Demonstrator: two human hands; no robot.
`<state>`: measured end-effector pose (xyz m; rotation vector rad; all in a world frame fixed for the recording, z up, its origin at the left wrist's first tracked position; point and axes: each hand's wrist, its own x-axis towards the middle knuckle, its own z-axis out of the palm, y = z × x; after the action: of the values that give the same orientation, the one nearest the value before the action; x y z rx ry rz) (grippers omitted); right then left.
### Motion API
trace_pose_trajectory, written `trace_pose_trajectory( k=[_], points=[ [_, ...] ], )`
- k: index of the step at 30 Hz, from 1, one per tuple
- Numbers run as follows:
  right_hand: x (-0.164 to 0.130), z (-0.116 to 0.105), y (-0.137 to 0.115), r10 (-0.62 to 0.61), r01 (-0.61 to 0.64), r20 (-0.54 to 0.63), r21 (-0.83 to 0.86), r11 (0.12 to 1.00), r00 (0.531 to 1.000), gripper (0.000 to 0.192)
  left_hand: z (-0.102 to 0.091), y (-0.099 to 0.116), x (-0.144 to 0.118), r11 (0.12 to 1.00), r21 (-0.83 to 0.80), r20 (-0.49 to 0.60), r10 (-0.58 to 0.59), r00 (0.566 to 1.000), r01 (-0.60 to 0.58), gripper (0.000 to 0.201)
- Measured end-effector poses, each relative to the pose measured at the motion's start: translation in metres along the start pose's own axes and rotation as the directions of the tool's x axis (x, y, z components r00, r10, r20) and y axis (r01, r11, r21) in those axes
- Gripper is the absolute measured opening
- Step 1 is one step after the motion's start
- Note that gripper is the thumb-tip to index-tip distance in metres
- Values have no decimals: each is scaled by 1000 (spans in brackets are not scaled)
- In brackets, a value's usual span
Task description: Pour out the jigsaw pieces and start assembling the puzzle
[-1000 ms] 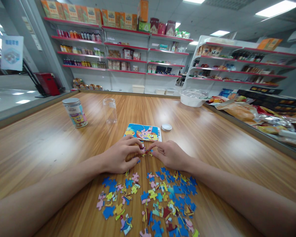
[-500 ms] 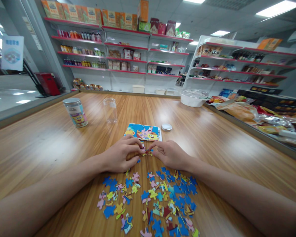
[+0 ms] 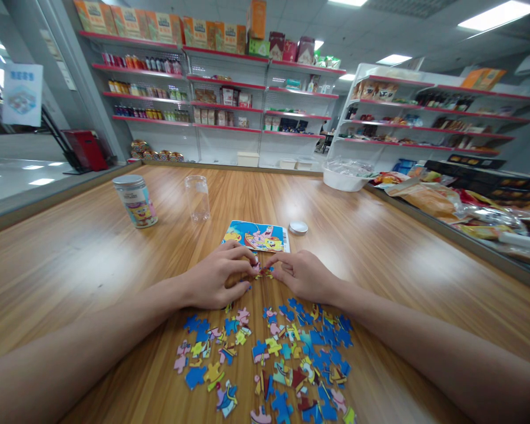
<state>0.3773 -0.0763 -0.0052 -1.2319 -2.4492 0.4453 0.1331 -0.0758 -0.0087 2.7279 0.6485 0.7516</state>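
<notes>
Between my two hands, just below the picture card, lies a small cluster of puzzle pieces in red, yellow and pink. My left hand grips its left side with bent fingertips, partly covering it. From the other side, my right hand holds the right edge with index finger and thumb, the other fingers curled under. Nearer to me, loose puzzle pieces in blue, yellow, pink and brown spread over the wooden table. Exactly which pieces the fingertips hold is partly hidden.
A printed canister with a metal lid and a clear jar stand at the back left. A silver lid lies beside the card. Farther off are a white bowl, packaged snacks and stocked shelves.
Both hands stay at the cluster in nearly the same pose. The left fingertips shift very slightly. The loose pieces have not moved.
</notes>
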Motion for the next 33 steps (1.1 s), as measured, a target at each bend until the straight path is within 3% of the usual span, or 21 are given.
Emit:
trace_pose_trajectory(
  k=[12,19,33],
  points=[
    [0,0,1,-39,39,-27,7,999,999,23,0,0,1,1000,10,17,-6,1000,6,17],
    [-1,7,17,-112,129,-207,70,989,972,22,1,-1,-1,1000,19,-11,-24,1000,24,20],
    [0,8,13,-146,159,-157,73,985,977,23,-1,-1,0,1000,2,9,-2,1000,2,19]
  ],
)
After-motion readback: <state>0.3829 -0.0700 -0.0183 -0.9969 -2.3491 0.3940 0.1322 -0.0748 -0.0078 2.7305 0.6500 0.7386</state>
